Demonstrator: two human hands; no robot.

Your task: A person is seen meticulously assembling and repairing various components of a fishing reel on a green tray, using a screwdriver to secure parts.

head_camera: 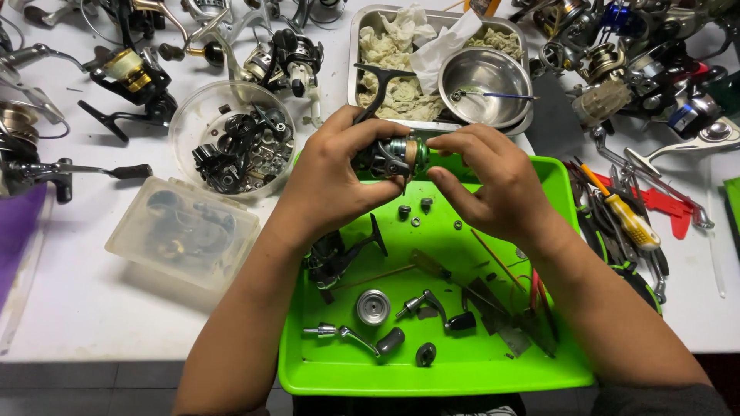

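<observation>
Holding the fishing reel body point(395, 154) above the green tray point(570, 370), the left hand point(333, 181) clamps it firmly while the right hand point(493, 181) pinches its front part. Keeping it over the tray seems wise, so small screws point(415, 209) stay there.

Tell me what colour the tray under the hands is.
Bright lime green; the tray shows plainly in the head view, below both hands.

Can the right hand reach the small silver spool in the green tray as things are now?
Probably not at once. The right hand is busy on the reel that both hands hold. The silver spool lies uncovered in the green tray, so once the hand lets go, the way looks free.
</observation>
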